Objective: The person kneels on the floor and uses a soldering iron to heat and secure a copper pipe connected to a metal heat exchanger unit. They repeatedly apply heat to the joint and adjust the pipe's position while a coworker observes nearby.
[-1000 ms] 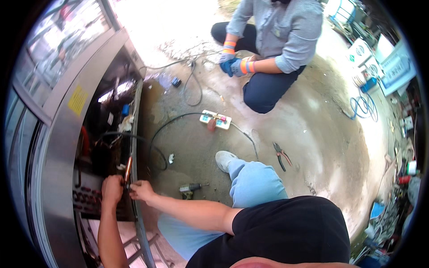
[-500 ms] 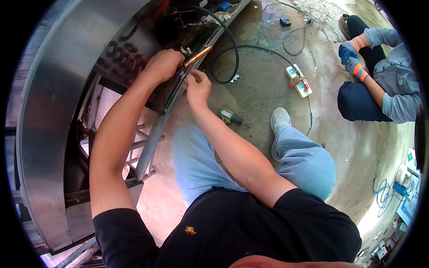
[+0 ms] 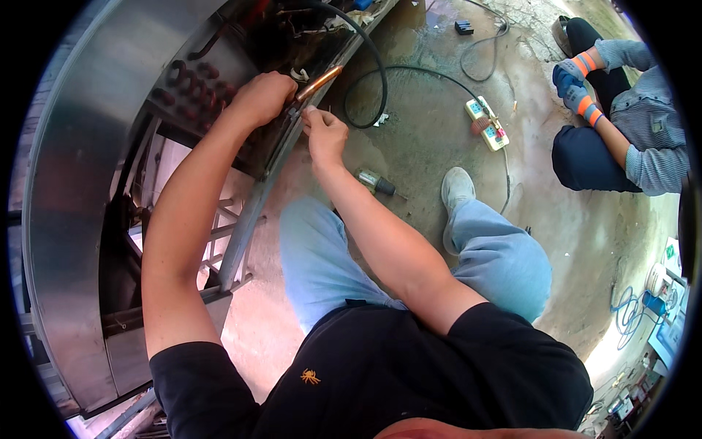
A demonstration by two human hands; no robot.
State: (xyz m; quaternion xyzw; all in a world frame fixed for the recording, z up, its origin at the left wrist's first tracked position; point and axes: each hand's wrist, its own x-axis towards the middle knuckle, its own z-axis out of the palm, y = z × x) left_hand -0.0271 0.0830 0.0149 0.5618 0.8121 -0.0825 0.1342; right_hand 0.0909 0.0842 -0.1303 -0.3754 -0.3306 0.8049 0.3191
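Note:
A shiny copper tube (image 3: 319, 83) with a tapered end lies slantwise over the metal rail of an opened steel cabinet. My left hand (image 3: 267, 96) is closed inside the cabinet, right beside the tube's lower end. Its fingertips are hidden, so I cannot make out what they grip. Just outside the rail (image 3: 257, 192), my right hand (image 3: 327, 135) is pinched close to the tube's lower end. Whatever sits between its thumb and fingers is too small to name. Dark red coiled pipes (image 3: 194, 86) show behind my left hand.
A black hose (image 3: 382, 62) loops out of the cabinet. On the concrete lie a cordless drill (image 3: 375, 181), a white power strip (image 3: 487, 124) with cables and a small black block (image 3: 463, 28). At right a person in gloves (image 3: 578, 91) sits or crouches.
The whole view has shifted slightly, so things appear a little higher. Both hands stay at the tube's lower end, with my right fingers slightly closer together.

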